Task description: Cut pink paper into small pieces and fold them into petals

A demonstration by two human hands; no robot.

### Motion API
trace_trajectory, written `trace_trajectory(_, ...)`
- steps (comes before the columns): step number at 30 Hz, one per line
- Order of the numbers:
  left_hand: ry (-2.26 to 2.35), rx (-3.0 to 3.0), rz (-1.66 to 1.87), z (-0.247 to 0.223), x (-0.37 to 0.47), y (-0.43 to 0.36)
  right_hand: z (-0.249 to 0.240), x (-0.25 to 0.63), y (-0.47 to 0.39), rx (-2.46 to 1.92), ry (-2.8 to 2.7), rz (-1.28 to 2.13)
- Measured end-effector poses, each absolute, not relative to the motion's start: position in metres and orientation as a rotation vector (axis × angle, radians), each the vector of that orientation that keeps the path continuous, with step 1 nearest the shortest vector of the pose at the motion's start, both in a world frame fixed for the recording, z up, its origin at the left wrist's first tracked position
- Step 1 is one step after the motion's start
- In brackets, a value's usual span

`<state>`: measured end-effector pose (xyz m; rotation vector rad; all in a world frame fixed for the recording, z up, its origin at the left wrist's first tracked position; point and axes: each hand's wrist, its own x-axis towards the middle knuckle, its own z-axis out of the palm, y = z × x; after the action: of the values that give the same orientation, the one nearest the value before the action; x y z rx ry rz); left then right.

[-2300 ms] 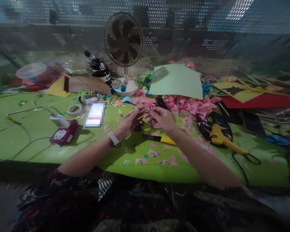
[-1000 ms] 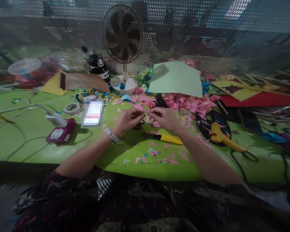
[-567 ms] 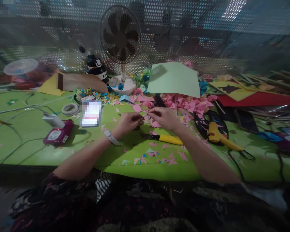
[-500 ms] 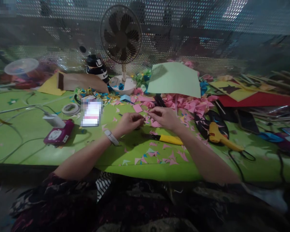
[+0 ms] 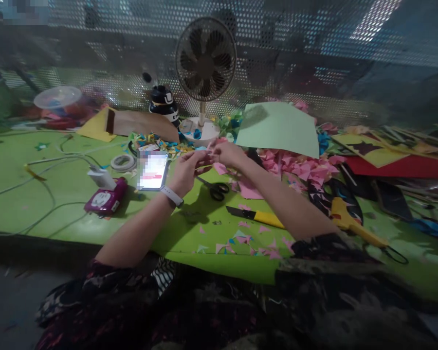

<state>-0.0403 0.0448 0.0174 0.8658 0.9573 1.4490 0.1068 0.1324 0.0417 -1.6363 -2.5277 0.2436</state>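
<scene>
My left hand (image 5: 190,171), with a pale watch strap at the wrist, has its fingers closed in a pinch over the table. Against its fingertips, my right hand (image 5: 230,155) pinches a small pale-pink piece of paper (image 5: 212,145). What the left fingers grip is hidden. Black-handled scissors (image 5: 218,190) lie just below the hands. A yellow-handled knife (image 5: 264,217) rests under the right forearm. Behind that arm, many pink paper pieces (image 5: 299,165) are heaped beside a light green sheet (image 5: 279,129). Small paper scraps (image 5: 241,240) are scattered near the front edge.
On the left are a lit phone (image 5: 154,170), a tape roll (image 5: 123,163), and a purple power adapter (image 5: 107,197) with trailing cables. A fan (image 5: 206,61) and a dark bottle (image 5: 163,104) stand behind. A yellow glue gun (image 5: 350,218) lies right of my arm.
Both hands have risen and moved farther from me over the table, coming together at the fingertips. The scissors and the knife blade are now uncovered. The whole view has shifted slightly.
</scene>
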Motion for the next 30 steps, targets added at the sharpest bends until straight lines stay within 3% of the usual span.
trace_trajectory(6, 0.992, 0.755, 1.575, 0.011, -0.056, 0.06, 0.031, 0.052, 0.158, -1.903, -2.672, 0.073)
trace_trajectory(12, 1.012, 0.711, 1.604, 0.012, -0.062, 0.065, 0.042, 0.064, 0.16, -1.756, -2.716, 0.063)
trace_trajectory(17, 0.997, 0.742, 1.584, 0.012, -0.057, 0.061, 0.049, 0.116, 0.15, -1.472, -2.319, 0.423)
trace_trajectory(22, 0.955, 0.813, 1.416, 0.009, -0.038, 0.046, 0.039, 0.166, 0.107, -1.164, -1.495, 1.187)
trace_trajectory(30, 0.884, 0.836, 1.189, -0.001, -0.011, 0.028, 0.025, 0.202, 0.047, -1.122, -1.229, 1.188)
